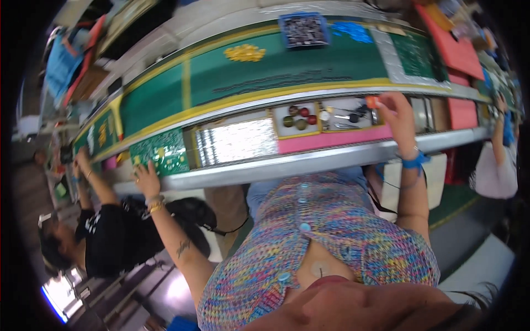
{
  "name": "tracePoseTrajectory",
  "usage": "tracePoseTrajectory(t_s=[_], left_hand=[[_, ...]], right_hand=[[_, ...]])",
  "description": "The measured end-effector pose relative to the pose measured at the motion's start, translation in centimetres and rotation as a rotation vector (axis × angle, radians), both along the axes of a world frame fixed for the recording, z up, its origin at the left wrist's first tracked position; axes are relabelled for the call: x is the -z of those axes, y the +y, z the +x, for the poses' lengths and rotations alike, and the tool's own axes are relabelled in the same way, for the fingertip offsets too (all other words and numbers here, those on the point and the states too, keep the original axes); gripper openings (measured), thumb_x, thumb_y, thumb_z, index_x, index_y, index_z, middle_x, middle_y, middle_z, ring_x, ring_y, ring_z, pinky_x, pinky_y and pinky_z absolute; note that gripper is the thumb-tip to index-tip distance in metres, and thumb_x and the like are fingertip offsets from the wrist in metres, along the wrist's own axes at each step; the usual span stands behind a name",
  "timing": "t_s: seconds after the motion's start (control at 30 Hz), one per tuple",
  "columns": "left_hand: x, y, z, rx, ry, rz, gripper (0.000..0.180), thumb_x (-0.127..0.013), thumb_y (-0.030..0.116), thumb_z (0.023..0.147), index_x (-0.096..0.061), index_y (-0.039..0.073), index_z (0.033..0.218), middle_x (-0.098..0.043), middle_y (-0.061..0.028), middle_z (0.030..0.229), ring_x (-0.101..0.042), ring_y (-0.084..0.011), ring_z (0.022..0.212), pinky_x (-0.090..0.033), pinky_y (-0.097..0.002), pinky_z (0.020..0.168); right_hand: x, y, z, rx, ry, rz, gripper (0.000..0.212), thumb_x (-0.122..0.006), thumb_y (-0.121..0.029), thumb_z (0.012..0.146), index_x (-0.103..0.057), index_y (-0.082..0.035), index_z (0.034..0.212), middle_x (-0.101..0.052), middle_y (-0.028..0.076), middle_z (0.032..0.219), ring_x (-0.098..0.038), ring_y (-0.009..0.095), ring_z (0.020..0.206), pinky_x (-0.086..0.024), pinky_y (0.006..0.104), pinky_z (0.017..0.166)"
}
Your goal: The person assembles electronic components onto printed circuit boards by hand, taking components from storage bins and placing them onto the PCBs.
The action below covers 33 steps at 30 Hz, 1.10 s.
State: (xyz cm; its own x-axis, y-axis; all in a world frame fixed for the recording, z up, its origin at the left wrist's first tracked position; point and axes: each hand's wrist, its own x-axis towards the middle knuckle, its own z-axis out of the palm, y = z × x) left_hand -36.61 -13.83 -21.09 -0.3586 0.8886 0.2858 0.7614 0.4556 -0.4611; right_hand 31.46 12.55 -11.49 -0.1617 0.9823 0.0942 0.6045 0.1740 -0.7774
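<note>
From my remote seat, the biggest thing I see is the long green belt [287,69] that curves across the top of the view, edged in yellow. On it sit a blue bin [303,30] of dark parts and a small yellow heap [244,53]. Below the belt runs the surface [309,160], a grey-edged bench with a pink mat [331,139] and a shiny ribbed panel [237,142] lying on it.

At the left end of the surface lies a green circuit board [161,153]. My left hand [147,180] rests at its lower edge with fingers spread wide and flat, holding nothing; it touches the board's near side.

Near the middle, a white tray [296,119] holds several round pieces, red and olive. Just beside it to the right, a second tray [346,116] holds small metal tools and a dark knob.

My right hand [396,113] reaches to the right end of that second tray, pinched narrow on a small orange part [372,101] held at the fingertips above the tray's edge. I think it is a cap or button, though the view is too soft to be sure. A blue band [414,161] wraps that wrist.

A co-worker in black [110,237] sits on my left, both arms stretched to the surface.
</note>
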Motion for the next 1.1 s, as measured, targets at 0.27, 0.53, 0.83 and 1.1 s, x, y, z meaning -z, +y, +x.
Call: tracePoseTrajectory(t_s=[0.27,0.53,0.83,1.1], left_hand=[[-7.1,6.2,20.5,0.058,-0.462,-0.069,0.057,-0.05,0.034,0.091,-0.047,-0.011,0.125,-0.032,-0.0235,0.142,-0.02,-0.0459,0.133,-0.022,-0.0494,0.109],[-9.8,9.3,31.8,0.446,-0.818,-0.097,0.055,-0.063,0.03,0.081,-0.052,-0.007,0.121,-0.034,-0.0217,0.142,-0.021,-0.0443,0.134,-0.024,-0.0484,0.107],[-8.6,18.0,23.7,0.511,-0.823,0.488,0.014,-0.067,0.007,0.079,-0.066,0.005,0.092,-0.063,-0.008,0.095,-0.06,-0.026,0.086,-0.048,-0.0334,0.075],[-7.7,19.5,20.3,0.481,-0.817,0.308,0.012,-0.067,0.012,0.079,-0.069,0.007,0.091,-0.063,-0.0059,0.092,-0.061,-0.0237,0.081,-0.049,-0.0323,0.07]], right_hand=[[0.7,3.2,-4.3,-0.089,-0.105,0.29,0.017,-0.065,-0.001,0.077,-0.061,-0.002,0.093,-0.056,0.008,0.087,-0.06,0.022,0.081,-0.048,0.0299,0.071],[3.2,5.4,-4.4,-0.191,-0.243,0.508,0.015,-0.067,-0.003,0.072,-0.064,-0.006,0.086,-0.056,0.008,0.086,-0.056,0.027,0.084,-0.047,0.0369,0.072],[2.8,5.2,-3.9,-0.187,-0.32,0.545,0.011,-0.066,-0.006,0.074,-0.064,-0.004,0.085,-0.057,0.01,0.085,-0.056,0.029,0.082,-0.047,0.0375,0.07],[0.9,4.0,-5.1,-0.182,-0.243,0.556,0.011,-0.069,-0.006,0.074,-0.065,-0.004,0.084,-0.06,0.009,0.086,-0.059,0.028,0.079,-0.047,0.0347,0.069]])
